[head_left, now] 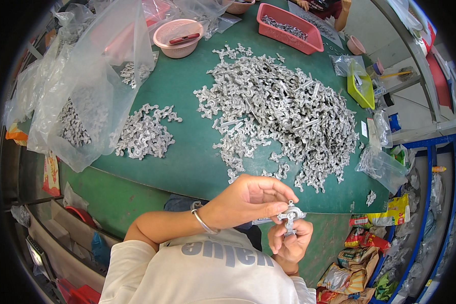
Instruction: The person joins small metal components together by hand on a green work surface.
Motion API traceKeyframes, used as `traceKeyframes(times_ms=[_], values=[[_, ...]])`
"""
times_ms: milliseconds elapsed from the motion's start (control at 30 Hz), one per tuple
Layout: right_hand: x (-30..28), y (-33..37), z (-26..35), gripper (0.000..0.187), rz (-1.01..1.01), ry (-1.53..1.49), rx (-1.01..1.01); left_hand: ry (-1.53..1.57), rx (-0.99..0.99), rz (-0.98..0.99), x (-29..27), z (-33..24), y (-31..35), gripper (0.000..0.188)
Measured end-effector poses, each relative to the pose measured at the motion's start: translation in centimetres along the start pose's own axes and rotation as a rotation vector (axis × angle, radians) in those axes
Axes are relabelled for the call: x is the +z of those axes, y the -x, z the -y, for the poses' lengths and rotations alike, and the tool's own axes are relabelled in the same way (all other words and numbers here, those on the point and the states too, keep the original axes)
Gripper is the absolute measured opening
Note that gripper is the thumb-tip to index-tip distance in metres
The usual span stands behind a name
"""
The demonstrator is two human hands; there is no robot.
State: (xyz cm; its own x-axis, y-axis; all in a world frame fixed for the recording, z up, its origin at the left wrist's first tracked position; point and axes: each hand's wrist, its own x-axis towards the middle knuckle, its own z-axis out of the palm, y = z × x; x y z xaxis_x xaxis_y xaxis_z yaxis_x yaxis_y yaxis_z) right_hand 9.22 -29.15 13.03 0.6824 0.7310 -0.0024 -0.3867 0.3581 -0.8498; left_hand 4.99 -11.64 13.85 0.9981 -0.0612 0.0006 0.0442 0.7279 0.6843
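Note:
Just off the table's near edge, both my hands are closed on a small grey metal casting (291,215) with curved arms and a little ring at its top. My left hand (253,200), with a silver bangle at the wrist, pinches it from the upper left between thumb and fingers. From below, my right hand (292,244) grips its lower end. Beyond the hands, a large heap of similar grey castings (289,111) covers the middle of the green table (187,86). A smaller pile (146,133) lies to its left.
At the left, clear plastic bags (96,91) hold more castings. A pink bowl (178,38) with a red phone, a pink basin (290,29) of metal parts and a yellow-green tray (359,87) stand around the heap. Another person's hand (303,4) shows at the far side.

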Motion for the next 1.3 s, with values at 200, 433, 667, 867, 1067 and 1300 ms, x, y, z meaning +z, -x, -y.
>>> traceKeyframes(times_ms=[200,433,667,867,1067,1300], values=[[-0.1,-0.2,0.3,0.039,-0.139,0.1,-0.118,-0.053,0.048,-0.044,0.5,-0.5,0.1,0.019],[-0.3,-0.8,0.9,0.042,-0.105,0.273,-0.201,-0.097,0.074,0.002,0.0,0.1,0.1,0.021],[-0.3,-0.7,1.2,0.043,-0.105,0.345,-0.213,-0.109,0.039,0.001,0.1,-0.2,0.2,0.021],[-0.3,-0.8,1.0,0.036,-0.138,0.418,-0.287,-0.075,0.075,-0.013,0.2,0.3,0.0,0.023],[-0.6,-1.8,0.7,0.018,-0.215,1.191,-0.663,-0.033,0.097,-0.156,1.1,0.3,0.0,0.025],[-0.4,-2.3,1.6,0.014,-0.16,1.386,-0.762,-0.106,-0.033,-0.17,0.8,-0.5,0.2,0.021]])
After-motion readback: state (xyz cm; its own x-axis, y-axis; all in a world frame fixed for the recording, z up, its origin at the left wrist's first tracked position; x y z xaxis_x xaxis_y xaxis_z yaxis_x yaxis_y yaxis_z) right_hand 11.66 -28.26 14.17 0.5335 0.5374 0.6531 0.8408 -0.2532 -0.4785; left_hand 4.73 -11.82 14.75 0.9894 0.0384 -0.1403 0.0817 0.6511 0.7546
